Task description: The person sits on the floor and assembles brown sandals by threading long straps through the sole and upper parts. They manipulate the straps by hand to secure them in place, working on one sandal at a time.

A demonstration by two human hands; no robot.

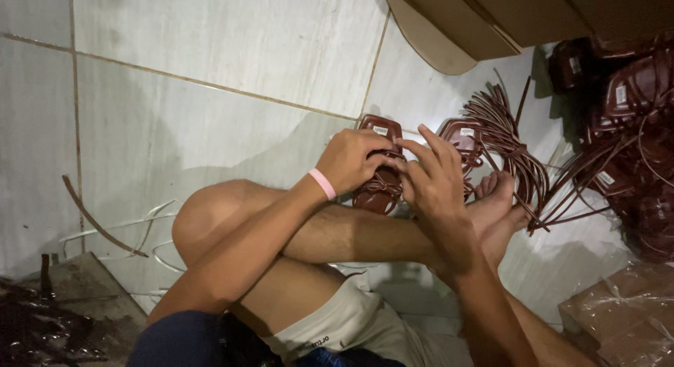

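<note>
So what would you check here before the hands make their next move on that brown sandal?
1. Left hand on the sandal: ok, it grips the upper part.
2. Right hand on it: ok, fingers meet the left hand's over the straps.
3. Sandal steady: ok, it rests by the shin, held from both sides.
4. Strap knot tied: cannot tell, the fingers hide it.
5. Second sandal at hand: ok, just behind the right hand.
6. Loose strips clear of the feet: not ok, the bundle lies against the toes.
</note>
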